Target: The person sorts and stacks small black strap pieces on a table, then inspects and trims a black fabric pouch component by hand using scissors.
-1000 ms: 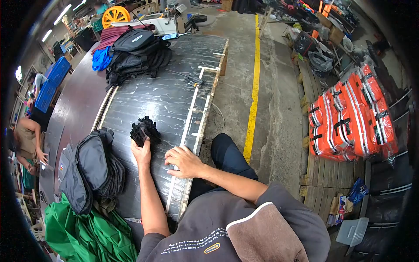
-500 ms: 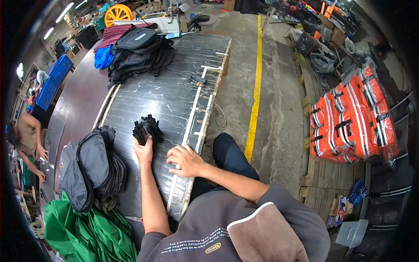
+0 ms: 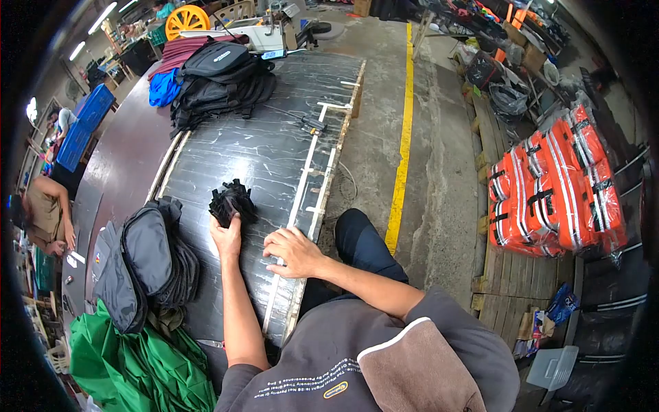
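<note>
A bunch of black strap pieces (image 3: 233,202) is held over the dark marbled table (image 3: 233,154), with my left hand (image 3: 226,235) wrapped round its near side. My right hand (image 3: 291,253) rests at the table's right edge, fingers bent and apart, with nothing seen in it; its palm is hidden. Left of my left forearm lies a stack of dark grey bag pieces (image 3: 149,250), and green fabric (image 3: 130,364) is heaped below it. Farther up the table sits a pile of black backpacks (image 3: 220,79).
A small dark tool (image 3: 312,126) lies near the table's right edge. Blue cloth (image 3: 163,88) sits beside the backpacks. Another person (image 3: 48,213) works at the far left. Wrapped orange bundles (image 3: 556,185) stand on a wooden pallet (image 3: 504,275) at right.
The view has shifted slightly. The person at the left has moved their arms. My left hand still holds the black bunch, and my right hand has barely moved.
</note>
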`<state>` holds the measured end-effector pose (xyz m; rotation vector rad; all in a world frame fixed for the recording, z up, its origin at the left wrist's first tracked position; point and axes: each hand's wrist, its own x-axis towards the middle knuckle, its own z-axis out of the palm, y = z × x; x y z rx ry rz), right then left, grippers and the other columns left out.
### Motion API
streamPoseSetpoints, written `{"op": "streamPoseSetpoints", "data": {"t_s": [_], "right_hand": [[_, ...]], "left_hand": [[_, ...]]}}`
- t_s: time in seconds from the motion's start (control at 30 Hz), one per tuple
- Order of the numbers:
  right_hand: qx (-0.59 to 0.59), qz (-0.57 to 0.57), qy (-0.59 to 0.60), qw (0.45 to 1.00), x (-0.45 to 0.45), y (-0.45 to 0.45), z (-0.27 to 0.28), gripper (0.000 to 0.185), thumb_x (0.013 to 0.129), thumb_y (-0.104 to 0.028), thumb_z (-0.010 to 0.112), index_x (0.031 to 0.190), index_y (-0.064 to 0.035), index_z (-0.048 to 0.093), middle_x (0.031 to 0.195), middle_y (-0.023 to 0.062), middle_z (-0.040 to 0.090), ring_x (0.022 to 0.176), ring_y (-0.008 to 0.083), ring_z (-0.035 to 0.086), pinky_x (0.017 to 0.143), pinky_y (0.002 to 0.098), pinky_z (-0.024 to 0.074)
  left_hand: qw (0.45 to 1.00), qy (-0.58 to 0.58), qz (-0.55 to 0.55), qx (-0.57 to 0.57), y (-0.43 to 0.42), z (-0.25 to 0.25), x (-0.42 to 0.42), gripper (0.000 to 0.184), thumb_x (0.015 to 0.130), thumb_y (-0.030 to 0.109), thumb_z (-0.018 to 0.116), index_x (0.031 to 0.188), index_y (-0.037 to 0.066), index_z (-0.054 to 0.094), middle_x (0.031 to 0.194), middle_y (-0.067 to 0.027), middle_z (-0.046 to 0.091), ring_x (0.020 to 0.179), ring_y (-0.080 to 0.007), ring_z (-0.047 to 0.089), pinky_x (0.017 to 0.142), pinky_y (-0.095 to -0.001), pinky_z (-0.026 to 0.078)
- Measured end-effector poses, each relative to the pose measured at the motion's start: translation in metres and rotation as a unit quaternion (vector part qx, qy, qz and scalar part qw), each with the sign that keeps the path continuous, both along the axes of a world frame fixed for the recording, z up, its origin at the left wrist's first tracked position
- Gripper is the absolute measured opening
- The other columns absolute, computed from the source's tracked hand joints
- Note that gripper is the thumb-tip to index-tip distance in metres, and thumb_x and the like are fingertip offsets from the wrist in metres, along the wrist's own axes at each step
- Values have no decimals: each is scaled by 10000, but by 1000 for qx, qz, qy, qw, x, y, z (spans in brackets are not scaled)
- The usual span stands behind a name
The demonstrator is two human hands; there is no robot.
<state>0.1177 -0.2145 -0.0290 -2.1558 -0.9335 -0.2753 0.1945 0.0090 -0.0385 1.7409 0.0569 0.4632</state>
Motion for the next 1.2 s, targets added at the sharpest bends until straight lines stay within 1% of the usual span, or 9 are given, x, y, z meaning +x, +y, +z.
{"op": "streamPoseSetpoints", "data": {"t_s": [0.33,0.43,0.53,0.63,0.77,0.9,1.0,1.13,1.2], "right_hand": [[-1,2,1,1000,0,0,1,299,838,-323,840,1034,-132,720,1235,55,639,1239,279,582,1059,449,425],[-4,2,9,1000,0,-1,2,303,836,-320,843,1035,-126,722,1237,56,641,1235,278,584,1056,448,425],[-4,4,10,1000,0,-1,3,310,839,-319,844,1044,-122,721,1241,57,641,1235,279,584,1055,449,424],[-6,2,6,1000,1,0,1,319,842,-322,845,1056,-122,719,1243,58,642,1235,281,584,1057,450,423],[-3,5,1,1000,1,0,1,323,843,-322,846,1064,-125,715,1243,60,641,1228,284,587,1059,454,423],[-5,3,6,1000,1,0,2,323,843,-323,846,1061,-126,712,1241,58,640,1225,285,587,1057,455,426],[-2,3,2,1000,1,-1,4,324,842,-324,845,1059,-125,710,1240,57,640,1224,285,587,1055,455,428],[0,4,6,1000,1,0,3,320,843,-322,843,1060,-126,713,1243,58,640,1227,285,587,1058,453,429],[-1,2,7,1000,0,0,2,316,844,-320,842,1060,-126,717,1246,60,641,1230,284,586,1062,451,426]], "left_hand": [[1000,2,-7,3,2,-2,1,393,909,38,725,1296,-1,666,1164,-59,716,1057,-178,657,983,-332,513],[1000,-17,-4,-22,0,-3,0,297,915,44,707,1208,7,677,1055,-46,715,944,-159,657,891,-322,527],[998,7,-12,-62,14,-18,4,249,900,86,724,1135,25,669,1015,-32,686,907,-152,624,853,-323,509],[998,-22,9,-51,9,-18,3,111,923,63,685,1028,33,665,857,-16,673,748,-132,611,708,-299,494],[999,-16,-4,-49,3,-10,1,135,907,74,712,1032,31,689,885,3,677,784,-122,599,736,-299,490],[999,-29,0,-45,5,-10,1,204,899,67,725,1096,19,695,962,-14,697,861,-140,620,820,-315,509],[996,-74,35,-47,2,-16,1,250,914,70,747,1150,17,686,1029,-30,706,904,-153,635,855,-324,521],[996,-48,71,-26,8,-23,3,352,943,64,769,1268,1,650,1172,-87,704,1074,-200,664,1001,-356,516],[996,-44,84,-4,-1,-15,4,434,941,91,785,1329,-11,619,1204,-108,705,1098,-212,665,1012,-359,514]]}}
